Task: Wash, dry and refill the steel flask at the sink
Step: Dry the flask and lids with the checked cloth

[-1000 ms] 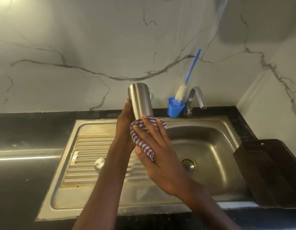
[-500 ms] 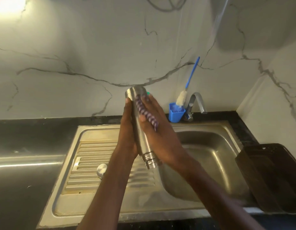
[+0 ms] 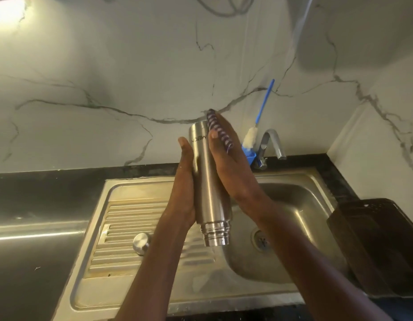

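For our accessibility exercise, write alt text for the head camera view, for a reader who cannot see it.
Two hands hold a steel flask upside down above a steel sink: the left hand supports one side, and the right hand presses a striped cloth against the other. The flask's cap lies on the draining board, and a blue bottle brush stands beside the tap.

Steel flask [image 3: 209,181] inverted, threaded neck down, uncapped, over sink [image 3: 293,200]; striped cloth [image 3: 218,130] against its base.
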Demonstrator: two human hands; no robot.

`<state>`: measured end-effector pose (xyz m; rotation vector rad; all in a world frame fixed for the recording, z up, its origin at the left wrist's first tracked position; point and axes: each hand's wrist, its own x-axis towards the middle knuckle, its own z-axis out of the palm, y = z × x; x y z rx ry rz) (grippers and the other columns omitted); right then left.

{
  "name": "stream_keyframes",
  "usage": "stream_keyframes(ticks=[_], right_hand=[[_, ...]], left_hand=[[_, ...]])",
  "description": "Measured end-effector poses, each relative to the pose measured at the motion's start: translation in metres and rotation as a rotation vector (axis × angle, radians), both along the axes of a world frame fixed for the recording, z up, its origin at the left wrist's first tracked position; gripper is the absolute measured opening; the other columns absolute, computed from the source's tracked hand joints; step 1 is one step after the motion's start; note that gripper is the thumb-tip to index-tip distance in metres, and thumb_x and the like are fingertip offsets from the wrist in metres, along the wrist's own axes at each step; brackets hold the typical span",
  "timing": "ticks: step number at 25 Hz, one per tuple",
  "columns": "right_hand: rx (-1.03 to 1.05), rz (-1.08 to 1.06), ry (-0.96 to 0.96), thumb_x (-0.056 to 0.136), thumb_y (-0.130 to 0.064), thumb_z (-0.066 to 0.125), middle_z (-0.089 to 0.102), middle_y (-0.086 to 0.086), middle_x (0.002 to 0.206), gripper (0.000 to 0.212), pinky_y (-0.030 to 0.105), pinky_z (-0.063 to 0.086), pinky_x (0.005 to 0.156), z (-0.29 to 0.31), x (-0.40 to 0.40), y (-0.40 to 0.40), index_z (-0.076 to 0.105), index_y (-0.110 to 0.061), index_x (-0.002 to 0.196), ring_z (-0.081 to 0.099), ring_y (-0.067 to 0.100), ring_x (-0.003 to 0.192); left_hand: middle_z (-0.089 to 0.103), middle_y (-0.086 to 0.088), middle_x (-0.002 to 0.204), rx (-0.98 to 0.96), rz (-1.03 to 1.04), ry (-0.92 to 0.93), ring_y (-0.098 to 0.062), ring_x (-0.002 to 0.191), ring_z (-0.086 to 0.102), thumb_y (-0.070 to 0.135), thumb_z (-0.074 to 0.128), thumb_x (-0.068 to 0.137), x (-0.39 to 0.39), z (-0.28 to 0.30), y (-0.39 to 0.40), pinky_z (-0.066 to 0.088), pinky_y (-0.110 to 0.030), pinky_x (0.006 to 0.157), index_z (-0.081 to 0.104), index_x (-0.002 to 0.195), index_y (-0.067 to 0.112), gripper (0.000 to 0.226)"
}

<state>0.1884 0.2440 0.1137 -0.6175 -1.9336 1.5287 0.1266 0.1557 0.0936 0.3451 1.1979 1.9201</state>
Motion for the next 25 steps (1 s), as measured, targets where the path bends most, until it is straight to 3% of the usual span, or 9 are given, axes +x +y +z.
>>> stream_keyframes(ticks=[2,5,6,10,14,17,19,23,25], right_hand=[[-0.014,0.066,-0.029,0.094,-0.071,0.042,0.043,-0.007,0.158,0.071,0.046,0.043,0.117,-0.015,0.020,-0.018,0.028,-0.044,0.158,0.045,0.013,0.143],[0.256,0.188,-0.066,0.104,-0.057,0.038,0.009,-0.024,0.170,0.063,0.014,0.025,0.121,-0.036,0.063,-0.051,0.011,-0.050,0.161,0.016,-0.007,0.153],[0.339,0.201,-0.081,0.106,-0.054,0.038,0.001,-0.027,0.170,0.061,0.015,0.022,0.122,-0.036,0.069,-0.056,0.007,-0.054,0.159,0.009,-0.006,0.155],[0.536,0.016,-0.146,0.102,-0.061,0.032,-0.016,-0.020,0.170,0.069,0.055,0.017,0.128,-0.020,0.038,-0.025,0.006,-0.043,0.164,-0.012,0.017,0.160],[0.092,-0.048,-0.023,0.101,-0.067,0.036,0.026,-0.010,0.167,0.067,0.045,0.033,0.123,0.002,0.001,0.022,0.020,-0.043,0.162,0.034,0.008,0.148],[0.043,0.020,-0.159,0.092,-0.084,0.029,0.051,-0.002,0.149,0.074,0.049,0.050,0.108,-0.014,0.007,0.007,0.024,-0.050,0.157,0.058,0.015,0.128],[0.099,0.017,-0.194,0.087,-0.089,0.025,0.054,0.003,0.146,0.085,0.047,0.051,0.109,-0.027,0.032,-0.024,0.030,-0.042,0.158,0.060,0.010,0.122],[0.568,0.086,-0.359,0.098,-0.072,0.019,-0.017,-0.012,0.171,0.074,0.039,0.011,0.127,-0.020,0.065,-0.065,-0.010,-0.048,0.161,-0.002,0.013,0.159],[0.616,-0.008,-0.288,0.098,-0.070,0.022,-0.023,-0.009,0.170,0.076,0.045,0.008,0.128,-0.006,0.047,-0.047,-0.013,-0.047,0.160,-0.015,0.016,0.158]], left_hand=[[0.074,-0.016,0.124,0.073,-0.006,-0.069,-0.030,0.109,0.075,0.067,0.040,0.103,-0.012,0.000,0.005,0.060,-0.044,0.093,0.062,0.139,0.013,0.068],[0.070,-0.015,0.098,0.106,-0.002,-0.142,-0.024,0.080,0.072,0.062,0.043,0.104,-0.022,-0.005,0.007,0.065,-0.037,0.074,0.057,0.134,0.002,0.069],[0.069,-0.019,0.100,0.079,0.009,-0.141,-0.026,0.082,0.071,0.062,0.046,0.103,-0.020,-0.009,0.008,0.064,-0.038,0.076,0.057,0.134,0.001,0.070],[0.069,-0.025,0.127,0.050,0.019,-0.004,-0.037,0.117,0.068,0.046,0.053,0.104,-0.010,-0.021,0.011,0.057,-0.046,0.102,0.067,0.132,0.005,0.051],[0.076,-0.014,0.120,-0.006,0.046,0.046,-0.032,0.109,0.074,0.055,0.043,0.107,0.014,-0.010,0.013,0.060,-0.047,0.094,0.070,0.129,0.016,0.053],[0.073,-0.016,0.127,0.001,0.061,0.033,-0.035,0.116,0.072,0.069,0.050,0.097,0.011,-0.004,0.014,0.055,-0.051,0.102,0.067,0.136,0.020,0.065],[0.074,-0.018,0.120,0.003,0.100,0.004,-0.036,0.104,0.075,0.067,0.059,0.091,-0.005,-0.001,0.014,0.059,-0.051,0.096,0.068,0.130,0.012,0.067],[0.063,-0.031,0.131,-0.040,0.175,0.139,-0.043,0.115,0.066,0.068,0.060,0.095,-0.018,-0.014,0.013,0.051,-0.065,0.106,0.058,0.140,0.008,0.076],[0.065,-0.031,0.129,0.007,0.165,0.151,-0.036,0.112,0.068,0.050,0.050,0.107,-0.011,-0.018,0.013,0.056,-0.054,0.104,0.060,0.136,-0.001,0.060]])
